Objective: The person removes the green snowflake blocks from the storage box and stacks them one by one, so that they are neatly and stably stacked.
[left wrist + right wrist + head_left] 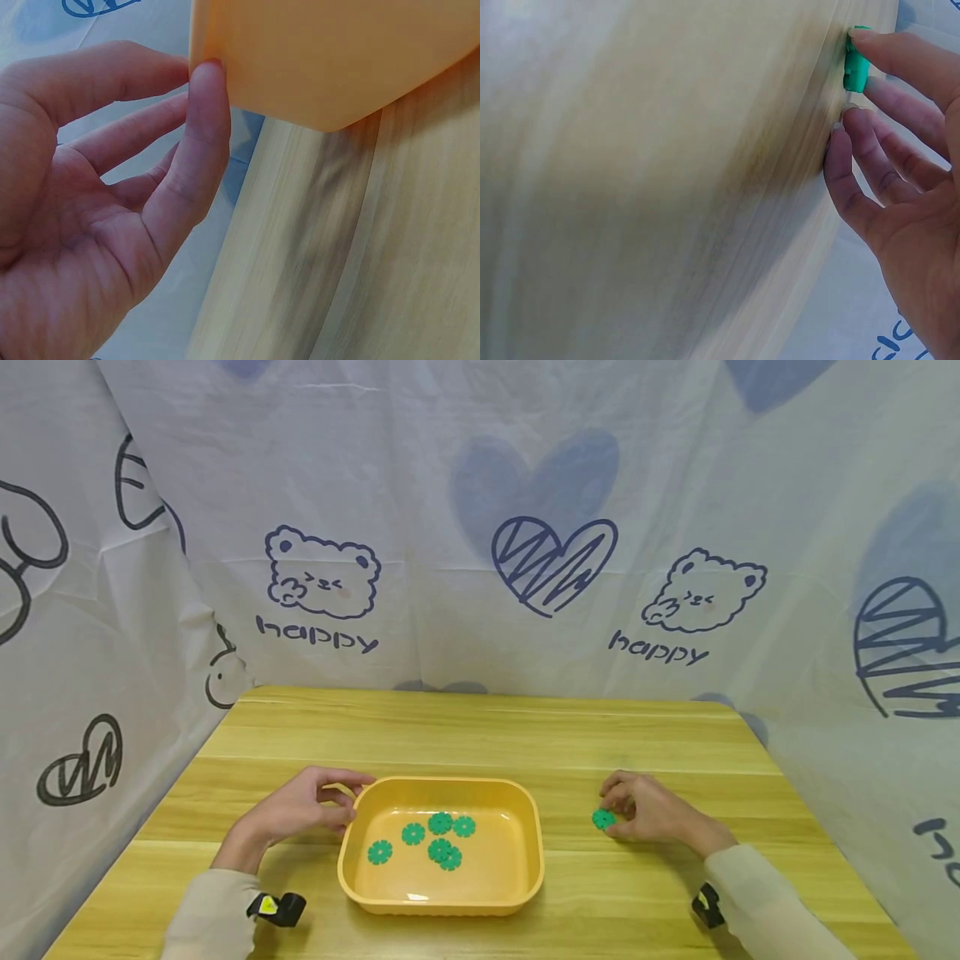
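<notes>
Closest to the left wrist camera, the left hand (97, 187) is pictured with its fingers bent, the rim of a yellow tray (442, 907) gripped by the fingertips near its far left corner. On the other side, a green disc (603, 819) is pinched between the thumb and fingertip of the right hand (651, 808), the remaining fingers being loosely curved alongside. The disc is held to the right of the tray, well apart from it, and is shown edge-on in the right wrist view; whether the wood is touched by it cannot be told.

Inside the tray, at least six more green discs (413, 833) are scattered across the left and middle of the floor. One is set apart near the left wall, two near the centre are overlapped, and two behind them are placed side by side.

Both forearms are covered by pale sleeves (765, 902), with a black device (281, 910) worn at each wrist. The tray is set on a wooden table (637, 735), which is backed by white cloth (435, 602) printed with hearts, bears and the word "happy".
</notes>
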Available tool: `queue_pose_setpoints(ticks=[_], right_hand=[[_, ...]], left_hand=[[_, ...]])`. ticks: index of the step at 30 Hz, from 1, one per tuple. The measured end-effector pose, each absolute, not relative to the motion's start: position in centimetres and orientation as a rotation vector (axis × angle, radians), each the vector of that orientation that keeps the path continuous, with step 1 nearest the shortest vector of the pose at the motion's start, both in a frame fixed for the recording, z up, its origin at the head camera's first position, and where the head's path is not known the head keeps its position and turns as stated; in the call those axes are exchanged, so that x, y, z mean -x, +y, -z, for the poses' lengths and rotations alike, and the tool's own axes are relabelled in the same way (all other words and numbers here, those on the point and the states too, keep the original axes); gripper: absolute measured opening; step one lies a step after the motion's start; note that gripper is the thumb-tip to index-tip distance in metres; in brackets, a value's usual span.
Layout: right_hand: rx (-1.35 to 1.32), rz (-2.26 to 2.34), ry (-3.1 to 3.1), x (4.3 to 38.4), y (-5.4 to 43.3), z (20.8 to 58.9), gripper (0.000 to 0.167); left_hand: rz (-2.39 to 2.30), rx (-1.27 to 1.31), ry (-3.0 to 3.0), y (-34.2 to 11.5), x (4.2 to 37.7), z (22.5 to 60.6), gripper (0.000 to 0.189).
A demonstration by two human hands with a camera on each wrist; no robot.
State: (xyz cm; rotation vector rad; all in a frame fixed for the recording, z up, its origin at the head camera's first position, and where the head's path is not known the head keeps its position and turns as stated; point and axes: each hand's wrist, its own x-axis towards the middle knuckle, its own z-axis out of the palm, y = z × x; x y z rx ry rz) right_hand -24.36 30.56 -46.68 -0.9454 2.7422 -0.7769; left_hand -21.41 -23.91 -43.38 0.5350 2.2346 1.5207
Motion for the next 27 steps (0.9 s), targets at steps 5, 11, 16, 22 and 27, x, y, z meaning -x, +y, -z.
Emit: queue_pose_setpoints(ticks=[5, 11, 16, 22, 27], right_hand=[[0.973, 0.786, 2.74, 24.38, 30.57, 46.79, 0.018], [0.923, 0.831, 2.72, 24.31, 30.78, 46.68, 0.024], [0.893, 0.835, 2.721, 24.17, 31.11, 46.61, 0.027], [0.931, 0.805, 2.731, 24.22, 31.13, 46.44, 0.028], [0.94, 0.805, 2.729, 24.29, 30.98, 46.37, 0.026]], left_hand=[[-1.516, -0.534, 2.24, -23.91, 21.41, 43.41, 0.056], [-1.518, -0.53, 2.232, -23.9, 21.41, 43.39, 0.056], [-1.518, -0.529, 2.231, -23.92, 21.4, 43.4, 0.055], [-1.522, -0.525, 2.226, -23.94, 21.4, 43.41, 0.055], [-1.521, -0.527, 2.228, -23.96, 21.43, 43.44, 0.056]])
